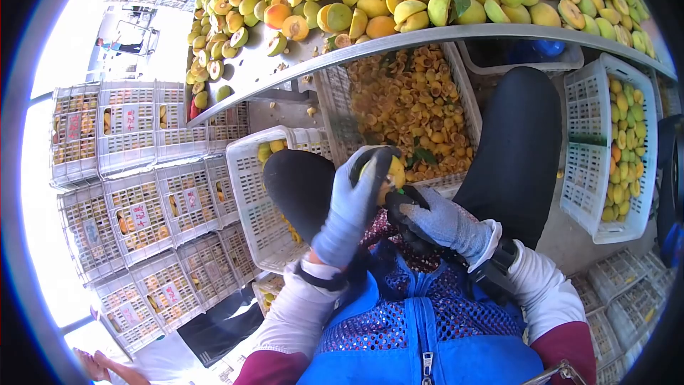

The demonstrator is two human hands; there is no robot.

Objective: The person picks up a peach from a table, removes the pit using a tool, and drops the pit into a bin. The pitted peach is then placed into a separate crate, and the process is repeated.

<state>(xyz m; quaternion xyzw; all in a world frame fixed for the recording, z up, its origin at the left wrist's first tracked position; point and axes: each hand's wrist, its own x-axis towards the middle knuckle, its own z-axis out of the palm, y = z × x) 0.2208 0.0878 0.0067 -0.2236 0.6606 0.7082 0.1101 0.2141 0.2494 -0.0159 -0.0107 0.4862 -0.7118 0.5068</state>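
My left hand (350, 196), in a grey glove with dark fingertips, is closed around a yellow apricot (394, 173) above my lap. Close beside it, my right hand (443, 222), gloved the same way, is closed with its fingers near the fruit. A small green bit shows at its fingertips, but what it grips is hidden. Just beyond both hands, between my knees, stands a crate (467, 93) full of apricot pieces (413, 103) and a few leaves. On the metal table (274, 75) above it lie many yellow-green apricots (374, 1), whole and halved.
The table's raised metal edge (442, 34) curves across in front of me. A white crate (246, 199) with some fruit stands by my left knee. Another white crate (588, 135) of apricots is at the right. Stacked crates (142, 178) fill the left side.
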